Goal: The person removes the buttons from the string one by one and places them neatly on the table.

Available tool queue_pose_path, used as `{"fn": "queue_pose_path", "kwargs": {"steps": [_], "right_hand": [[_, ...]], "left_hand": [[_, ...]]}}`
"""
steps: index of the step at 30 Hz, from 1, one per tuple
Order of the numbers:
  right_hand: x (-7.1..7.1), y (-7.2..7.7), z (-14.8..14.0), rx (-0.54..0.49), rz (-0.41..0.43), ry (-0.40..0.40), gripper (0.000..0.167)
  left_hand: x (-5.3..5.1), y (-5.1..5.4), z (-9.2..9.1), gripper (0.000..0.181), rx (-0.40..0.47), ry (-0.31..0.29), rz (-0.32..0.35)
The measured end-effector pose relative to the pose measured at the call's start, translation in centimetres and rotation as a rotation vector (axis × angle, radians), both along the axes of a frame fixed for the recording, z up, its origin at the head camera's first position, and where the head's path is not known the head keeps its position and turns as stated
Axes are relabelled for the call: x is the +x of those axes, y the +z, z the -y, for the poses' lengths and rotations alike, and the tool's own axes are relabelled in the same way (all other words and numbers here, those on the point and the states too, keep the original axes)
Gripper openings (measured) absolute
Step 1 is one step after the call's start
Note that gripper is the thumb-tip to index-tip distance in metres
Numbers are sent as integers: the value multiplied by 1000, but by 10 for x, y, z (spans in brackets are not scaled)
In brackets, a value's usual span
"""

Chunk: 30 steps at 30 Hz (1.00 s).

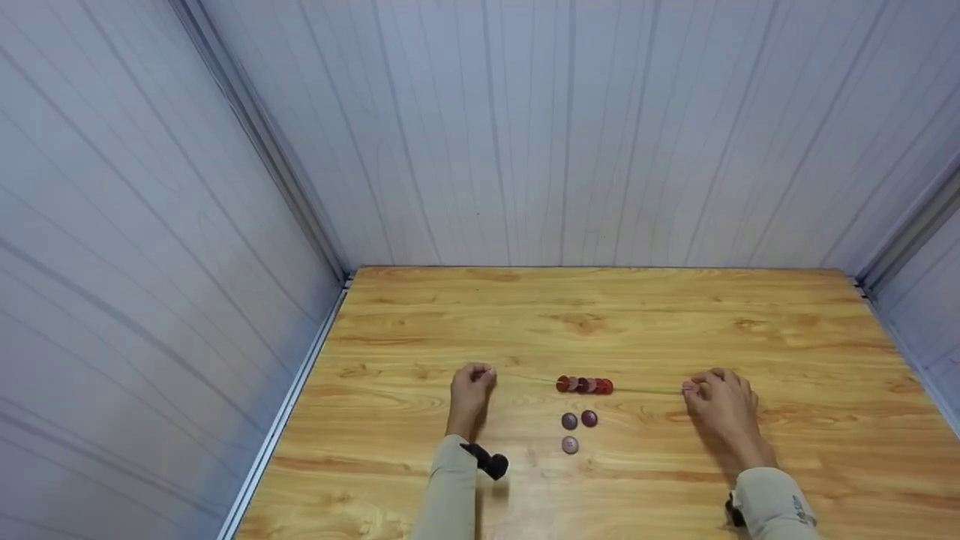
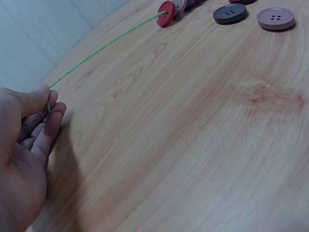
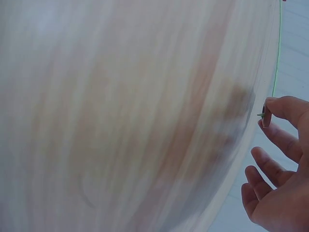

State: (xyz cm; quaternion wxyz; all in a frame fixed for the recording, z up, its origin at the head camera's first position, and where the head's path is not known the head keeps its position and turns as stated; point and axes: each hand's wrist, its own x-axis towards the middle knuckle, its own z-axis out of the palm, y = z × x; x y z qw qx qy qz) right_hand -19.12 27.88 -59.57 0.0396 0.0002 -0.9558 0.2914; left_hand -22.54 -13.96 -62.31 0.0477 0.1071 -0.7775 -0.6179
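Observation:
A green string (image 2: 104,47) runs between the two hands, with a row of red, pink and dark buttons (image 1: 583,385) threaded at its middle. My left hand (image 1: 471,390) pinches one end of it between thumb and fingertips; a short tail hangs below the thumb in the left wrist view. At the other end, my right hand (image 1: 724,405) pinches a pinkish button (image 3: 267,114) by its edge between thumb and index finger. A bit of green string pokes out of that button. The other right fingers are loosely bent.
Three loose buttons lie on the wooden table (image 1: 585,495) nearer the body than the string: a dark grey one (image 1: 569,421), a maroon one (image 1: 589,418) and a pink one (image 1: 570,445). Pale panel walls (image 1: 525,135) stand behind and at both sides.

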Motion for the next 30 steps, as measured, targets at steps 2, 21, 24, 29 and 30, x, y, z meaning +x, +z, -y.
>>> {"fn": "queue_pose_path", "kwargs": {"steps": [2,21,24,29,30], "right_hand": [[0,0,0,7,3,0,34],[3,-3,-4,-10,4,5,32],[3,-3,-4,-8,15,6,32],[4,-2,-5,-11,27,8,33],[4,-2,-6,-11,29,8,34]], "left_hand": [[0,-1,1,11,2,-5,13],[2,1,1,10,4,7,17],[2,1,1,10,7,7,20],[1,0,1,11,6,-2,17],[1,0,1,11,8,-4,18]]}}
